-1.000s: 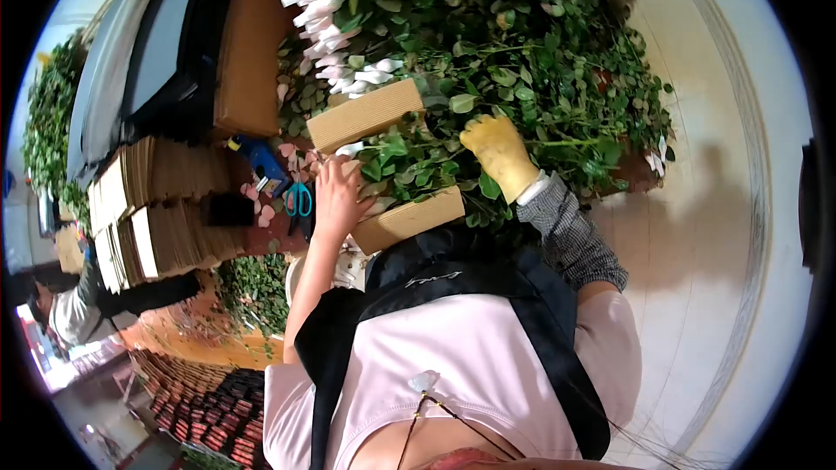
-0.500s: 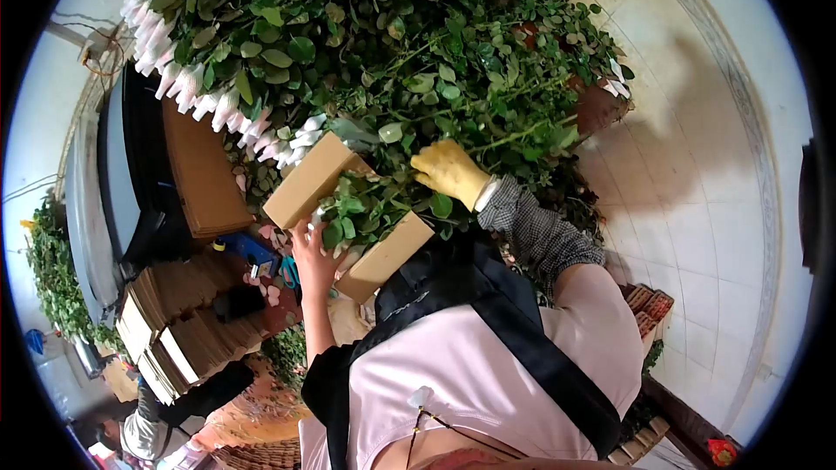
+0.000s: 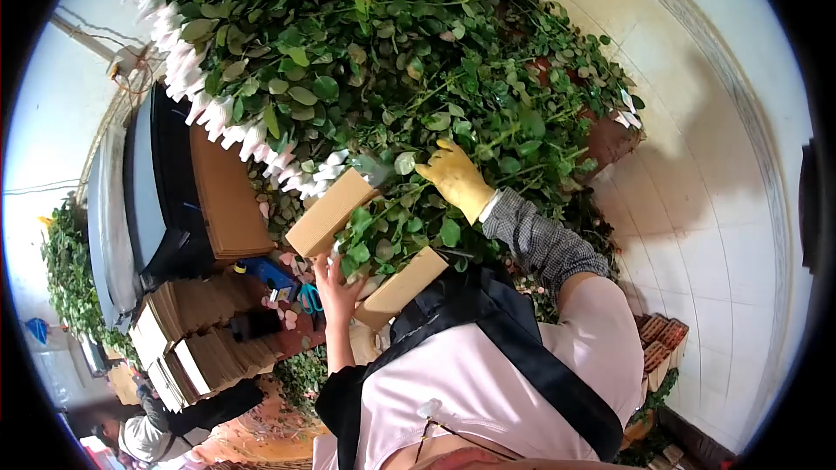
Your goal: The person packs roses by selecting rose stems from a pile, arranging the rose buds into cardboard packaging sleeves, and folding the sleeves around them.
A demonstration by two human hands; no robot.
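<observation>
A bunch of leafy rose stems [image 3: 396, 231] lies in front of me between two flaps of a bent cardboard sheet [image 3: 331, 213]. My left hand [image 3: 338, 289], bare, is at the flower-head end of this bunch. Its fingers are stretched out and apart, with the tips against the cardboard edge and the pale blooms. My right hand [image 3: 459, 181], in a yellow glove, hovers over the stem side with its fingers spread. Nothing shows in its grasp, though leaves lie close beneath it. Beyond is a large heap of roses [image 3: 348, 61], their heads in white sleeves [image 3: 261, 146].
Stacked cardboard sheets [image 3: 205, 339] stand at the left, near blue-handled scissors [image 3: 309, 298] and a blue box [image 3: 268, 274]. A dark-sided stand with brown card [image 3: 222, 196] is behind them. Another person [image 3: 148, 435] is at the lower left. A tiled wall [image 3: 688, 235] bounds the right.
The camera view has shifted, so the scene sits lower and further right. My gloved right hand has moved slightly toward the heap, its fingers more spread. My left hand stays by the bunch.
</observation>
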